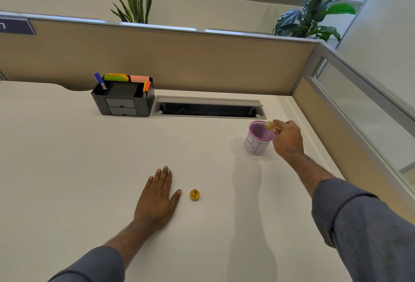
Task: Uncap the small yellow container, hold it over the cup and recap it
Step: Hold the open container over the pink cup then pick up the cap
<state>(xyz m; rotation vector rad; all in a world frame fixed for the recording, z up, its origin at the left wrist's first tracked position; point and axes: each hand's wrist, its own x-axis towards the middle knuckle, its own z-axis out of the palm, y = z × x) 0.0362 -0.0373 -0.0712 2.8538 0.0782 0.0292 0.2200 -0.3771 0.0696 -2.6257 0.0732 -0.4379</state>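
Two hands are out over the worktop (78, 147): nearest, the left hand (157, 194) lies flat with fingers spread and holds nothing, the yellow cap (194, 194) sitting just beside its thumb. Farther off, the right hand (287, 138) has its grip pinched on the container (272, 126), tipped over the rim of the pink mesh cup (258, 138). The container looks light, stiff and smooth, so it could slip; holding it by its sides near the open mouth should suit recapping, and the cap is best taken by its edge.
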